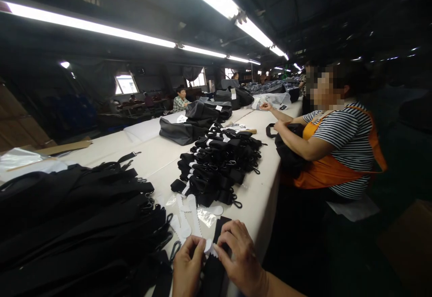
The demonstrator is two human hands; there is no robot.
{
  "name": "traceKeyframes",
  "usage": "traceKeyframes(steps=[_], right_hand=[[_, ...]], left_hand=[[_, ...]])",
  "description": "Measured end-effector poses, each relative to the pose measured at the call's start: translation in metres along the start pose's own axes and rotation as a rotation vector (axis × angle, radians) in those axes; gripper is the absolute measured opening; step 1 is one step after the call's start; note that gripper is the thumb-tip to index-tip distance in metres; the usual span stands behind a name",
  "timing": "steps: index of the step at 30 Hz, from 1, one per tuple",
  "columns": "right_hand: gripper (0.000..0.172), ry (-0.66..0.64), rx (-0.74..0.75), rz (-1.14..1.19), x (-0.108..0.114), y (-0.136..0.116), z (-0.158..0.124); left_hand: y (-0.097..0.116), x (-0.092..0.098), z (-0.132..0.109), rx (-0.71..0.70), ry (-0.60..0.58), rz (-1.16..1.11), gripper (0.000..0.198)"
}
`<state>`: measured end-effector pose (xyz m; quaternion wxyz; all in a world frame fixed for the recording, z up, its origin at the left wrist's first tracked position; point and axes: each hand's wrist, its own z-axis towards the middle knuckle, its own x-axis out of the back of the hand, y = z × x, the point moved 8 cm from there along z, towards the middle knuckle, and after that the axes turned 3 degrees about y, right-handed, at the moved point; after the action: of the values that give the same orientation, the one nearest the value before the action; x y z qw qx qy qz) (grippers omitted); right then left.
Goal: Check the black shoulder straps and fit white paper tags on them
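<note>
At the near edge of the table, my left hand [187, 265] pinches one end of a small white strip with a toothed edge [209, 245]. My right hand [241, 255] has thumb and fingers closed on the strip's other side. Below both hands lies a folded black webbing strap [213, 275], with the strip across it. Just beyond are several loose white toothed strips [193, 213] and a clear plastic scrap [206, 217]. A black hook [175, 249] shows close to my left hand.
Black straps with hooks [74, 225] are heaped on the left. Bundled straps with white bands [219, 162] stand ahead on the white-covered table [259, 180]. Black bags [182, 128] sit farther back. On the right, a co-worker in an orange apron [324, 171] handles a black bag [290, 153].
</note>
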<state>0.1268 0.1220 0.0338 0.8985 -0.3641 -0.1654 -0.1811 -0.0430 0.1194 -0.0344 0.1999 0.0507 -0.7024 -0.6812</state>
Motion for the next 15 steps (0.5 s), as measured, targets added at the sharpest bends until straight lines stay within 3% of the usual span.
traceKeyframes(steps=[2, 5, 7, 11, 15], right_hand=[[0.015, -0.150, -0.196, 0.064, -0.005, 0.010, -0.005], [0.040, -0.391, -0.560, 0.373, -0.024, 0.024, -0.017], [0.050, -0.434, -0.678, 0.546, -0.032, 0.025, -0.018], [0.048, -0.392, -0.688, 0.606, -0.037, 0.025, -0.012], [0.046, -0.328, -0.564, 0.474, -0.033, 0.022, -0.007]], left_hand=[[0.010, 0.006, -0.004, -0.052, 0.076, 0.083, 0.040], [0.035, 0.009, -0.017, -0.182, 0.166, 0.170, 0.030], [0.051, 0.005, -0.026, -0.272, 0.181, 0.175, 0.026], [0.064, -0.008, -0.037, -0.334, 0.160, 0.151, 0.021], [0.064, -0.007, -0.039, -0.320, 0.180, 0.121, 0.019]])
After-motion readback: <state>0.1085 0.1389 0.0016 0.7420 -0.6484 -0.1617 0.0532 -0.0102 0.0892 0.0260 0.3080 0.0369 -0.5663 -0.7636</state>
